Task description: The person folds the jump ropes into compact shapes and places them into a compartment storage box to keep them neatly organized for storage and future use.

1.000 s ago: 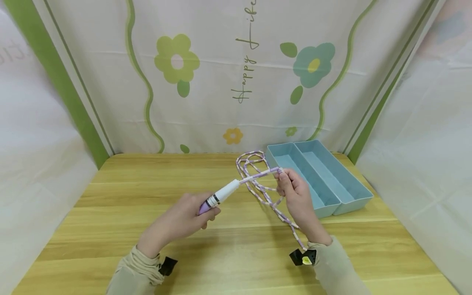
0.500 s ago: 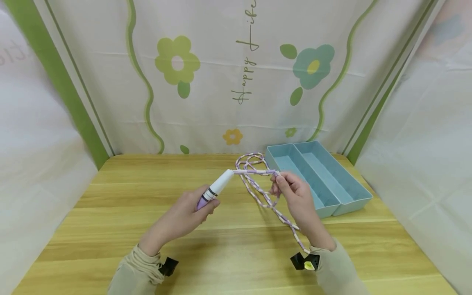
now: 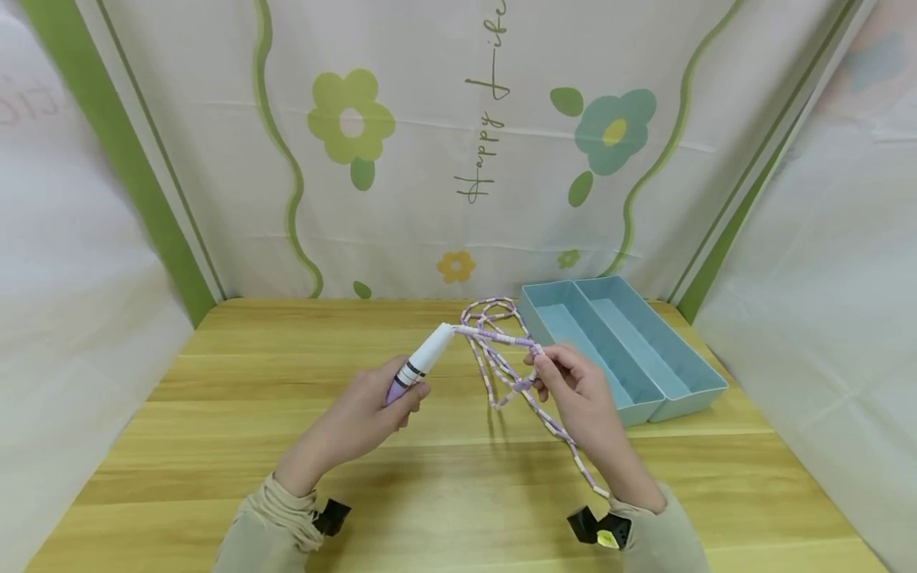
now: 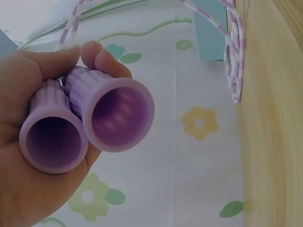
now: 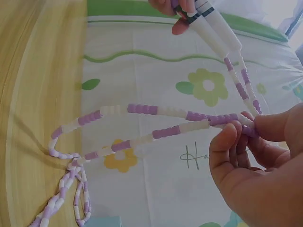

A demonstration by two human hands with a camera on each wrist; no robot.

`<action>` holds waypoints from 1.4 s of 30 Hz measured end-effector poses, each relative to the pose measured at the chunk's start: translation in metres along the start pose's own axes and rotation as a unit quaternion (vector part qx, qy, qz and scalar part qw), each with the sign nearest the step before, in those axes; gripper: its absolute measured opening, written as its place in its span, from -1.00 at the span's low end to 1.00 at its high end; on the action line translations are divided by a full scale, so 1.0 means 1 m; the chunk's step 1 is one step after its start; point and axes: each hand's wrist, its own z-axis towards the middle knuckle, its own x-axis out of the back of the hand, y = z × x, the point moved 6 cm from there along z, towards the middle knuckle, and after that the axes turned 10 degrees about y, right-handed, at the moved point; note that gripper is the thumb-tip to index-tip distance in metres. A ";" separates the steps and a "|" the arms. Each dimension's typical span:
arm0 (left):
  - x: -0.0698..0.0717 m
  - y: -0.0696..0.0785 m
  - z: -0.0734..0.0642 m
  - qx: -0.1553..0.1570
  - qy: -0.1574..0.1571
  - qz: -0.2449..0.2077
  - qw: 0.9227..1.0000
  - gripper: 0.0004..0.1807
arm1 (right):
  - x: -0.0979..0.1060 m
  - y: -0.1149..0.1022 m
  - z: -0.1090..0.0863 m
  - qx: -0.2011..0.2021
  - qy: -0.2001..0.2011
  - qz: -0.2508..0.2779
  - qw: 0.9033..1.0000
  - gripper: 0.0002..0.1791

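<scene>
My left hand (image 3: 365, 418) grips both handles (image 3: 427, 350) of a jump rope side by side, their white tapered ends pointing up and away. In the left wrist view the handles' ribbed purple ends (image 4: 90, 92) are hollow and face the camera. Two strands of purple-and-white beaded rope (image 3: 494, 337) run from the white tips to my right hand (image 3: 583, 402). There the thumb and fingers pinch the doubled strands, as the right wrist view shows. Beyond the pinch, the beaded rope (image 5: 142, 109) hangs in loops down to the table; part of it is hidden behind the right hand.
A light blue tray (image 3: 655, 410) with two long compartments stands on the wooden table (image 3: 236, 446) at the back right, just beyond my right hand. A flower-printed cloth (image 3: 408, 183) hangs behind the table, and pale cloth walls flank both sides.
My left hand has tilted the handles more upright. The right hand has come slightly lower and nearer, still pinching the rope, and the hanging loops beneath it have shifted.
</scene>
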 end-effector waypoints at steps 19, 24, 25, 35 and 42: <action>-0.019 0.005 0.004 -0.033 0.032 -0.002 0.999 -0.84 | -0.040 -0.028 -0.004 -0.114 -0.097 0.183 0.972 -0.68; -0.023 0.008 0.005 -0.048 0.036 -0.020 0.998 -0.73 | -0.046 -0.031 -0.004 -0.127 -0.100 0.224 0.961 -0.68; -0.023 0.008 0.004 -0.046 0.036 -0.023 0.998 -0.72 | -0.048 -0.031 -0.004 -0.128 -0.100 0.231 0.959 -0.67; -0.030 0.004 0.004 -0.016 0.026 -0.054 0.998 -0.62 | -0.061 -0.022 -0.005 -0.141 -0.099 0.289 0.942 -0.75; -0.031 0.000 0.004 -0.003 0.027 -0.060 0.998 -0.59 | -0.064 -0.018 -0.005 -0.149 -0.089 0.288 0.942 -0.67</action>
